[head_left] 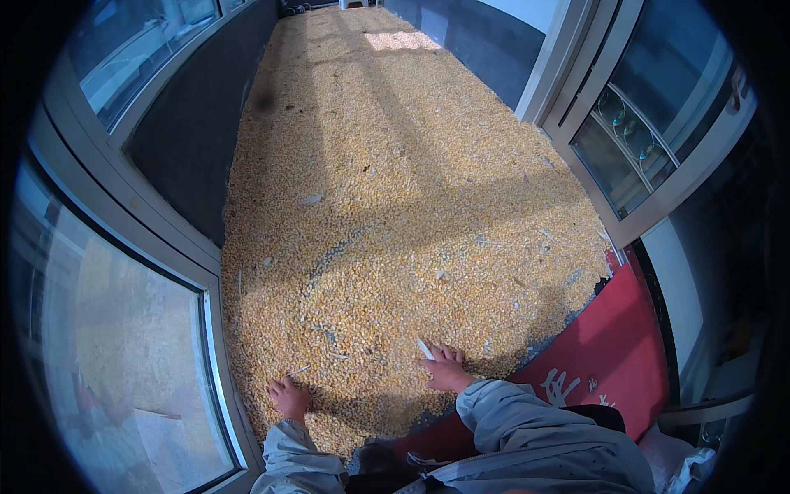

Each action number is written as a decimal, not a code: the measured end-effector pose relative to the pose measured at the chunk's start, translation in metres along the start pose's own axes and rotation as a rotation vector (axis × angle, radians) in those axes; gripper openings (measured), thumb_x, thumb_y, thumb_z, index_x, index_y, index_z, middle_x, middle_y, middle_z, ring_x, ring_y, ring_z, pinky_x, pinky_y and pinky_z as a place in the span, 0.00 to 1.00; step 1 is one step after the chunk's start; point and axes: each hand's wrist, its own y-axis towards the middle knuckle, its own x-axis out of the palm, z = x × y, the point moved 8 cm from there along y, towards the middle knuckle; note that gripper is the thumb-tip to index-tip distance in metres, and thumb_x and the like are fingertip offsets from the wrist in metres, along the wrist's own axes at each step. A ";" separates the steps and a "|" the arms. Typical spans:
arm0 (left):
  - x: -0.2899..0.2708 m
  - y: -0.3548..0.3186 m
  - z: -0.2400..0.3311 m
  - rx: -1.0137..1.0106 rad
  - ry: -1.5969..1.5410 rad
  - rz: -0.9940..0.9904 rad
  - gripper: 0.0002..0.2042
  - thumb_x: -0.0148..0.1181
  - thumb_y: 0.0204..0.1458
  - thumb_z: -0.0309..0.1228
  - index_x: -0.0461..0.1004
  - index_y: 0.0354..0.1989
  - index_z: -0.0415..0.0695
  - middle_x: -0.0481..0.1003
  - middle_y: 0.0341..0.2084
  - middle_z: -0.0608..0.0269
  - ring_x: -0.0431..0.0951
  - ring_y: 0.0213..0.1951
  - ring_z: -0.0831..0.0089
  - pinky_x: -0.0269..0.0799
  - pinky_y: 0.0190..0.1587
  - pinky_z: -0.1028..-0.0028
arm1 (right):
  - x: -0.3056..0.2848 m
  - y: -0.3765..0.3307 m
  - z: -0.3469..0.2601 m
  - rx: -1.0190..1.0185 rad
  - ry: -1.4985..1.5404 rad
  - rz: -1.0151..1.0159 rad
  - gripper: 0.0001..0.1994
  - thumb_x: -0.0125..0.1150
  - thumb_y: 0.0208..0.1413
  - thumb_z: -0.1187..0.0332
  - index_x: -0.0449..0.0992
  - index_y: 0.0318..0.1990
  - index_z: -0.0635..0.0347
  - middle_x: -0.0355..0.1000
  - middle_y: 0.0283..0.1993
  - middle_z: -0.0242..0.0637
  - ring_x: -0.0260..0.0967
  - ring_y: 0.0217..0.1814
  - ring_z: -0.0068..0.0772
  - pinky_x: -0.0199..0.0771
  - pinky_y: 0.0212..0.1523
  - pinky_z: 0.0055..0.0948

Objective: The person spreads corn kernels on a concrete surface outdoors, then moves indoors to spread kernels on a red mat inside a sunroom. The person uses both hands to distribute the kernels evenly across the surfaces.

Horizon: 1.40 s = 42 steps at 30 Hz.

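A thick spread of yellow corn kernels point(395, 255) covers the floor in front of me. My left hand point(290, 398) rests on the kernels near the glass door at the left, its fingers apart and holding nothing I can see. Farther right, my right hand point(448, 373) is low over the kernels near the red mat. A narrow, pointed white strip point(425, 348), perhaps a bit of husk, sticks out between its thumb and forefinger. The other fingers are loosely spread.
Pale scraps point(311, 199) lie scattered among the kernels. A red mat point(613, 346) with white markings borders them at the right. A framed glass door point(148, 346) stands left, another open door point(625, 156) right. Dark low walls point(193, 136) flank the corn.
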 end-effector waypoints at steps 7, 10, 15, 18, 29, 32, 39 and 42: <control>-0.002 -0.003 0.004 -0.014 0.000 -0.015 0.31 0.61 0.40 0.37 0.61 0.57 0.50 0.47 0.63 0.48 0.45 0.64 0.50 0.64 0.49 0.45 | 0.000 -0.001 0.002 -0.003 0.009 0.005 0.32 0.64 0.44 0.59 0.62 0.61 0.37 0.37 0.71 0.44 0.25 0.73 0.58 0.25 0.63 0.69; -0.002 -0.004 0.007 -0.013 -0.002 -0.008 0.30 0.60 0.41 0.38 0.61 0.57 0.50 0.47 0.63 0.47 0.46 0.64 0.49 0.64 0.50 0.44 | 0.000 -0.001 0.004 -0.005 0.013 0.005 0.32 0.65 0.44 0.58 0.62 0.61 0.37 0.37 0.71 0.44 0.25 0.73 0.57 0.25 0.63 0.69; 0.005 -0.004 0.022 -0.038 0.021 -0.080 0.30 0.57 0.43 0.37 0.60 0.59 0.51 0.47 0.64 0.47 0.46 0.64 0.48 0.62 0.53 0.46 | -0.003 0.000 0.002 0.008 -0.045 0.019 0.33 0.66 0.43 0.56 0.63 0.60 0.37 0.39 0.71 0.44 0.26 0.73 0.56 0.26 0.63 0.68; 0.007 -0.006 0.047 0.037 0.014 -0.086 0.31 0.57 0.43 0.38 0.60 0.60 0.52 0.47 0.64 0.48 0.46 0.64 0.48 0.61 0.54 0.46 | -0.012 -0.001 -0.003 0.001 -0.062 0.042 0.33 0.67 0.42 0.55 0.63 0.59 0.36 0.40 0.70 0.44 0.28 0.73 0.56 0.27 0.63 0.68; 0.014 -0.013 0.159 0.536 -0.316 0.033 0.34 0.60 0.41 0.39 0.57 0.62 0.54 0.50 0.63 0.45 0.51 0.62 0.44 0.52 0.61 0.49 | -0.010 0.016 -0.002 0.037 -0.129 0.013 0.41 0.69 0.39 0.52 0.55 0.64 0.38 0.44 0.67 0.43 0.32 0.72 0.55 0.30 0.64 0.63; -0.013 0.020 0.125 0.289 -0.262 0.194 0.35 0.61 0.40 0.40 0.57 0.62 0.54 0.51 0.62 0.44 0.50 0.63 0.46 0.47 0.62 0.49 | -0.011 0.014 -0.004 0.081 -0.161 -0.038 0.42 0.69 0.38 0.52 0.54 0.64 0.38 0.43 0.68 0.43 0.31 0.72 0.55 0.29 0.64 0.63; -0.030 0.051 0.005 -0.385 -0.210 0.156 0.33 0.58 0.46 0.41 0.55 0.63 0.57 0.47 0.65 0.51 0.45 0.66 0.52 0.43 0.61 0.45 | 0.003 0.022 0.013 0.066 -0.218 -0.049 0.49 0.70 0.34 0.48 0.50 0.66 0.40 0.38 0.69 0.53 0.23 0.72 0.60 0.25 0.64 0.64; -0.024 0.052 -0.004 -0.448 -0.217 0.108 0.33 0.58 0.46 0.42 0.55 0.63 0.57 0.47 0.65 0.51 0.44 0.66 0.52 0.44 0.60 0.44 | 0.000 0.024 0.007 0.059 -0.226 -0.044 0.49 0.70 0.34 0.47 0.50 0.66 0.42 0.38 0.69 0.55 0.23 0.72 0.61 0.25 0.64 0.63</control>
